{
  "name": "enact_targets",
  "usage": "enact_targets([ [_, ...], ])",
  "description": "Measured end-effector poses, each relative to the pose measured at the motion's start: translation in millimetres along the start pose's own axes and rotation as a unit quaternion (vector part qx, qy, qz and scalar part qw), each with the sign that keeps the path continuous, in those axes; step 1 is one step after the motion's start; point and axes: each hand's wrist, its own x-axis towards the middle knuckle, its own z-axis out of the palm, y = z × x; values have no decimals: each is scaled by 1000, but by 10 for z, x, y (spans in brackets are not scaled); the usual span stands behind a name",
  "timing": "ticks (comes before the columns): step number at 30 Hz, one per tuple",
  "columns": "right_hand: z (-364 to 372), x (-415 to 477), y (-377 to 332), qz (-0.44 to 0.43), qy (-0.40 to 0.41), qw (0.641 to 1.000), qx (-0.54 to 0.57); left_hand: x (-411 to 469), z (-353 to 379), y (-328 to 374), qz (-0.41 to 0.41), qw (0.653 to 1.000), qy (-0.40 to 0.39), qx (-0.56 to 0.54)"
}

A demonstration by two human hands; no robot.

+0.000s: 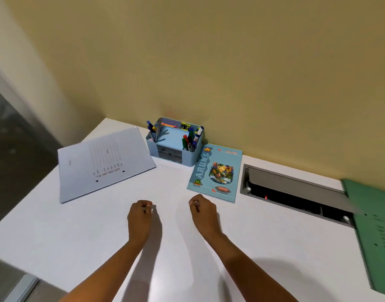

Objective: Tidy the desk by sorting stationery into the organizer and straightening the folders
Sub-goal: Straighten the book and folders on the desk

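Gripping nothing visible: record left hand [140,211] and right hand [203,209] both with fingers curled under, poised over desk [187,269] near its middle, apart from every item. Head view, sole view. Locate organizer [176,156] at back edge against wall [230,73], loaded with pens [190,138] in left and right compartments; see no loose stationery on bare surface. Locate white folder [104,164] toward back-left corner, skewed to desk edges, its left corner at or over left edge, cannot tell which. Locate blue notebook [215,173] just beside organizer on right, slightly tilted. Locate green folder [374,225] at right edge, angled, overlapping end of open cable recess [296,192]. Judge risks: could push white folder off left edge while squaring it, given thin stack on smooth top; could dip a corner of green folder into recess when sliding it; could knock organizer or tall pens when reaching across for notebook. Judge recess as main obstruction on right side; suggest lifting there, not dragging.
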Motion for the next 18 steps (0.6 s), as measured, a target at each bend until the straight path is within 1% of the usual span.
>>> enact_targets([
  [2, 254, 184, -192, -14, -31, 999, -18, 301, -268, -113, -6, 999, 32, 18],
  [5, 609, 460, -449, -31, -68, 996, -42, 743, -605, -274, -39, 994, 93, 51],
  [7, 825, 642, -588, -38, -82, 994, -58, 1003, -778, -352, -95, 983, 141, 75],
  [9, 1006, 836, -707, -27, -88, 994, -56, 1230, -924, -396, -147, 969, 175, 99],
  [12, 1212, 1157, -856, 13, -96, 994, -53, 1509, -1112, -466, -204, 953, 183, 128],
  [14, 1313, 1363, -929, 33, -107, 991, -70, 1641, -1189, -526, -237, 948, 178, 120],
  [18, 1463, 1654, -1056, 47, -113, 989, -77, 1775, -1204, -573, -273, 935, 193, 119],
])
